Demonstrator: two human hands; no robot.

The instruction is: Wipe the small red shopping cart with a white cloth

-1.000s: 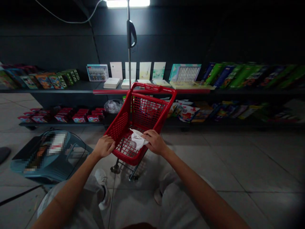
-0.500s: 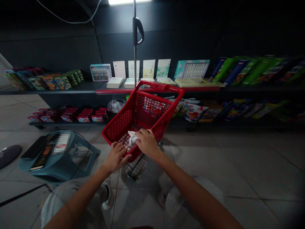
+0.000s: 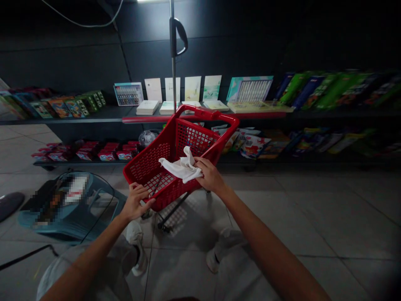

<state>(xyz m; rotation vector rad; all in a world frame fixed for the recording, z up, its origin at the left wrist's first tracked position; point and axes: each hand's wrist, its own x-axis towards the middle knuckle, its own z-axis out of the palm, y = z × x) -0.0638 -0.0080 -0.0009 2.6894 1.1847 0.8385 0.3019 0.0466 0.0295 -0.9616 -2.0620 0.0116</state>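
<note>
A small red shopping cart with perforated plastic walls stands in front of me. My left hand grips its near rim at the left corner, fingers curled over the edge and thumb outside. A crumpled white cloth is pinched in my right hand, above the cart's near right side. One end of the cloth sticks out to the left over the basket. The cart's raised handle is on the far side, facing the shelf.
A blue-grey plastic stool with items on it stands at left. Behind the cart, a dark shelf carries boxes, books and snack bags. A metal pole with a black grip rises behind the cart. A cable hangs at upper left.
My right hand has lifted the white cloth up and right from the cart's near edge, and the cloth has spread out more. My left hand stays on the rim; the cart has turned slightly.
</note>
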